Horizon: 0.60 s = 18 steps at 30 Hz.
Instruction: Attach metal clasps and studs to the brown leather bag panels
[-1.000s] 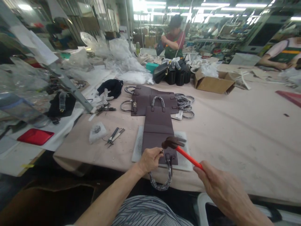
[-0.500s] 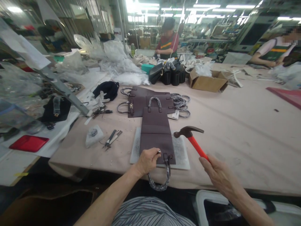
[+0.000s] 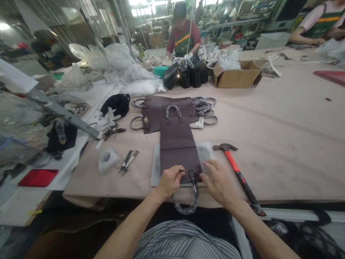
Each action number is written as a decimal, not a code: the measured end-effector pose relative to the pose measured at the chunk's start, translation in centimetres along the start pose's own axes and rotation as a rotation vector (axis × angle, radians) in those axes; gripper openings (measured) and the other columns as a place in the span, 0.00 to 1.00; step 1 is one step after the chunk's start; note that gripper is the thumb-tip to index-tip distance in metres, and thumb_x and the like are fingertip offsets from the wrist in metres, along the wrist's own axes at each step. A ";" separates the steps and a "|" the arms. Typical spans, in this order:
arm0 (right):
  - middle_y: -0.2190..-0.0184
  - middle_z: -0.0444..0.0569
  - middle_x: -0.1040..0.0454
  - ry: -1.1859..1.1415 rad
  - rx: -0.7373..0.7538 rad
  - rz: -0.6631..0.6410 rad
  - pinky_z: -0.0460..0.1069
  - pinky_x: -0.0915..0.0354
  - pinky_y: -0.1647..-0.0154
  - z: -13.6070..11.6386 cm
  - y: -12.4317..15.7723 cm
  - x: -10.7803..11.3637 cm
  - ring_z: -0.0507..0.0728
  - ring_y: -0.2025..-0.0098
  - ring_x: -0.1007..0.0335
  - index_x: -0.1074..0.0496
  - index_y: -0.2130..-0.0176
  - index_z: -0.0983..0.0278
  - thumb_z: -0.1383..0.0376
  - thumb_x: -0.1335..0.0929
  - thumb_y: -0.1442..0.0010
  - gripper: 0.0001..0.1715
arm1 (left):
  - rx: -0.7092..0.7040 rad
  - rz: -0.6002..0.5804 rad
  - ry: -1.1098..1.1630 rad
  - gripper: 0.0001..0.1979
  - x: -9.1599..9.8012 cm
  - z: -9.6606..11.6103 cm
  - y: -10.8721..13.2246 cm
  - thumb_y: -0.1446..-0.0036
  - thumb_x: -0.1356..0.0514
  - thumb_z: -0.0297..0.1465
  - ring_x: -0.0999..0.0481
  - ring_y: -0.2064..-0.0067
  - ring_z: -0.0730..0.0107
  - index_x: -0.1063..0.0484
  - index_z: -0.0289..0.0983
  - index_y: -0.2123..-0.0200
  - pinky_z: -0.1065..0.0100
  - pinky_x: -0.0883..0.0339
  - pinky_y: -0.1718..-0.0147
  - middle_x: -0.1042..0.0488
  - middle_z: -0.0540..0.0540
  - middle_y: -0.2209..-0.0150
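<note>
A dark brown leather bag panel (image 3: 178,158) lies over a pale slab (image 3: 155,169), with a plastic-wrapped handle (image 3: 185,210) at its near end hanging past the table edge. My left hand (image 3: 168,182) is closed in a pinch around a small metal rod-like tool (image 3: 182,169), above the panel's near part. At the panel's near right corner is my right hand (image 3: 219,182), open with fingers apart, its thumb by the panel's edge. A claw hammer (image 3: 234,163) with an orange and black handle lies on the table to the right.
More brown bag panels (image 3: 153,120) with wrapped handles lie behind. Cutting tools (image 3: 128,162) and a small plastic bag (image 3: 107,160) are to the left. Farther back are black bags (image 3: 185,75) and a cardboard box (image 3: 238,77). Two co-workers stand across the table.
My right hand has put the hammer down on the table and moved left to the panel's corner. My left hand still pinches the small metal tool. The view has tilted down slightly.
</note>
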State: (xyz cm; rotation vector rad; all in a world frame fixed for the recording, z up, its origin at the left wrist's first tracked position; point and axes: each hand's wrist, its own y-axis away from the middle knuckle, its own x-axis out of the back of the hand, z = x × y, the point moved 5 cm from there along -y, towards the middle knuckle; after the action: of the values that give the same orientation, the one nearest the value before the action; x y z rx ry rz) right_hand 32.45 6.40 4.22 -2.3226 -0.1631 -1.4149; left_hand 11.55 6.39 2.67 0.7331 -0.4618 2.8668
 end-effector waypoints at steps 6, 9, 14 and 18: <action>0.40 0.60 0.34 0.025 0.036 -0.098 0.66 0.45 0.34 -4.6 1.1 -3.2 0.70 0.37 0.44 0.31 0.40 0.66 0.64 0.31 0.39 0.28 | 0.409 0.411 0.506 0.13 3.0 -2.4 -1.0 0.37 0.42 0.42 0.18 0.68 0.66 0.31 0.37 0.65 0.68 0.24 0.69 0.22 0.47 0.69; 0.39 0.62 0.36 0.076 -0.017 -0.102 0.65 0.41 0.38 -4.7 1.5 -2.4 0.70 0.39 0.41 0.33 0.40 0.67 0.63 0.30 0.39 0.30 | 0.465 0.475 0.453 0.15 6.1 -3.9 -1.2 0.42 0.38 0.43 0.18 0.69 0.66 0.31 0.36 0.64 0.69 0.24 0.70 0.21 0.47 0.70; 0.50 0.63 0.31 0.202 -0.225 -0.201 0.57 0.33 0.57 -5.6 1.5 -1.8 0.66 0.54 0.29 0.34 0.42 0.69 0.65 0.31 0.39 0.27 | 0.546 0.440 0.117 0.11 10.4 -6.8 0.4 0.43 0.40 0.40 0.20 0.71 0.66 0.28 0.37 0.67 0.70 0.26 0.71 0.22 0.48 0.73; 0.51 0.58 0.32 0.111 -0.363 -0.274 0.49 0.38 0.70 -5.8 0.9 -2.0 0.55 0.67 0.30 0.32 0.46 0.67 0.73 0.36 0.39 0.21 | 0.579 0.453 0.007 0.13 11.6 -8.6 2.1 0.43 0.40 0.41 0.21 0.71 0.66 0.27 0.36 0.66 0.69 0.27 0.71 0.22 0.48 0.73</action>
State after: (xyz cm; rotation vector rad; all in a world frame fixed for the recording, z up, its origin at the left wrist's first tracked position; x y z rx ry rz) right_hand 26.99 3.46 4.54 -2.5763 -0.2147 -1.8346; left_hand -2.85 7.97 0.62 0.7715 0.2662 3.4731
